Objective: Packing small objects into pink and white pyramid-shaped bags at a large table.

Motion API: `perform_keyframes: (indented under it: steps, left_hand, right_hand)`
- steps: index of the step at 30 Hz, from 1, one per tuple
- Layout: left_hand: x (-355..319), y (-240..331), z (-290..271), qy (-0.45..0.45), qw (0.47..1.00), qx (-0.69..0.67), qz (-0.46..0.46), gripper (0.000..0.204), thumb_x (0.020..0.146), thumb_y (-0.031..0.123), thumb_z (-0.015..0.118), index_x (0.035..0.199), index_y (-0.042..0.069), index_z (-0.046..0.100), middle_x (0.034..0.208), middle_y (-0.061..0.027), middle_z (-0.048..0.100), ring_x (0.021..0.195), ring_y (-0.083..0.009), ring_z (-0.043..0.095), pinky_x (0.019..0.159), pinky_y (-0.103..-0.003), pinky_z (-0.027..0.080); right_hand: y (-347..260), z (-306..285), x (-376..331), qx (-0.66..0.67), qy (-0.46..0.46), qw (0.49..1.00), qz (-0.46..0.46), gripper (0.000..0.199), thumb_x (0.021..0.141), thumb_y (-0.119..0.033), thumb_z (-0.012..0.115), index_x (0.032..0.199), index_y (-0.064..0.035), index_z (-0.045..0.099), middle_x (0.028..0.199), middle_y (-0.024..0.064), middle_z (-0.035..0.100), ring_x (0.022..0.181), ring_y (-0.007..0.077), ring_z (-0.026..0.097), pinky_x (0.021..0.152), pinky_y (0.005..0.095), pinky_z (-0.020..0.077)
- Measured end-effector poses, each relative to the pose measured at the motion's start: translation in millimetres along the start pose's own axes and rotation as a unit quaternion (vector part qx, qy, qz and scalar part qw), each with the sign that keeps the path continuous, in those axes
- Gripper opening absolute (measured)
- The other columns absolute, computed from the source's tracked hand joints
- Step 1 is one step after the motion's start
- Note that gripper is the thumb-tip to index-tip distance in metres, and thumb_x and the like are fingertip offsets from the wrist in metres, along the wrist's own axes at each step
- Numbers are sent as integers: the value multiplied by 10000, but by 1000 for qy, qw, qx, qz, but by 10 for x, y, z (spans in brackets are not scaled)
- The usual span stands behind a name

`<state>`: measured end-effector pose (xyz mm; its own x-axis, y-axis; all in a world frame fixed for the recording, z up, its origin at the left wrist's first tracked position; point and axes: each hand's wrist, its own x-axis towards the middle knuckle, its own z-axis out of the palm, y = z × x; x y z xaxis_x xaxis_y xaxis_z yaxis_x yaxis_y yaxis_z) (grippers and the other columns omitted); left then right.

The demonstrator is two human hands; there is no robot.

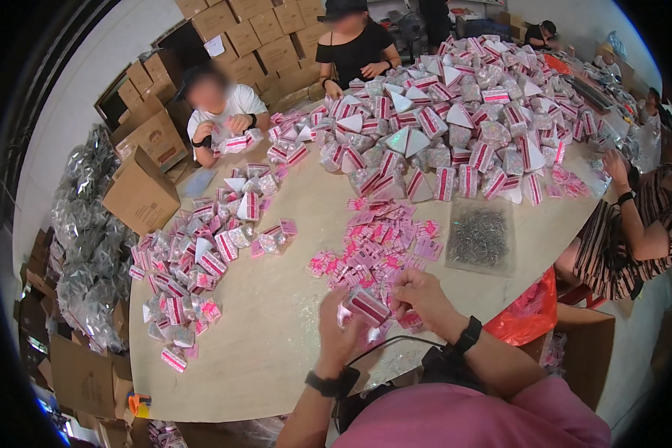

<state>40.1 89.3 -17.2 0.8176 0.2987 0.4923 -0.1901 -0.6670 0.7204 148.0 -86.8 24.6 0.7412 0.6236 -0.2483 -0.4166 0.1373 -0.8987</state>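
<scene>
A: Head view. State the condition of the left hand (pixel 338 328).
B: The left hand's grip is closed around a packet (pixel 368 306), which has a dark pink label band. The thumb and fingers hold it from its left side.
A: State the condition of the right hand (pixel 428 297).
B: It is at the packet's right end, fingers bent and fingertips drawn close together. Whether this grip has hold of the packet or of a small part cannot be told.
A: Specify the packet's location.
B: Between the two hands, over the near part of the tabletop (pixel 261 328), at the near edge of a loose pile of pink cards (pixel 377 243).
A: List the adjacent items.
B: Right of the cards lies a flat clear bag (pixel 480 237) filled with small metal pieces. Beyond the cards is a large heap of packets (pixel 455 123), labelled in dark pink. To the left, a smaller group of packets (pixel 194 272) is spread along the tabletop.
A: Identify the surroundings.
B: A person in a white shirt (pixel 243 101) handles a packet across the tabletop. Beside that station stands a person in a black top (pixel 362 46). Red plastic (pixel 526 310) and an open carton (pixel 590 332) are at the lower right.
</scene>
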Motion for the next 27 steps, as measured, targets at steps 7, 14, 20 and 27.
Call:
perform_keyframes:
  steps: [7, 14, 20, 27]
  left_hand:
    - [102, 588, -93, -151, 987, -9, 59, 591, 756, 194, 706, 1271, 32, 466, 1241, -185, 506, 1154, -351, 485, 991, -413, 374]
    - [101, 753, -190, -199, 974, 30, 106, 490, 760, 169, 693, 1199, 42, 516, 1073, -169, 587, 977, -339, 572, 817, -396, 473]
    - [-114, 675, -206, -253, 939, 167, 164, 237, 773, 131, 663, 985, 59, 586, 843, -101, 612, 775, -283, 598, 630, -367, 481]
    - [-275, 641, -95, -207, 978, -1, -36, 100, 845, 124, 616, 836, 33, 577, 669, -69, 565, 571, -189, 518, 533, -284, 426]
  right_hand:
    - [-164, 149, -207, -55, -70, 995, 50, 60, 832, -42, 589, 858, -6, 549, 651, 71, 595, 511, 120, 573, 444, 217, 444]
    - [-78, 15, -309, -55, -156, 982, 95, 52, 827, -44, 594, 843, 2, 575, 629, 64, 588, 495, 104, 561, 430, 212, 434]
    - [123, -62, -351, -15, -196, 971, 139, 53, 837, -55, 583, 863, -9, 580, 638, 54, 590, 488, 96, 552, 430, 211, 431]
    - [180, -16, -486, -103, -179, 973, 103, 98, 855, -99, 569, 927, -32, 563, 685, 64, 596, 541, 110, 573, 471, 268, 452]
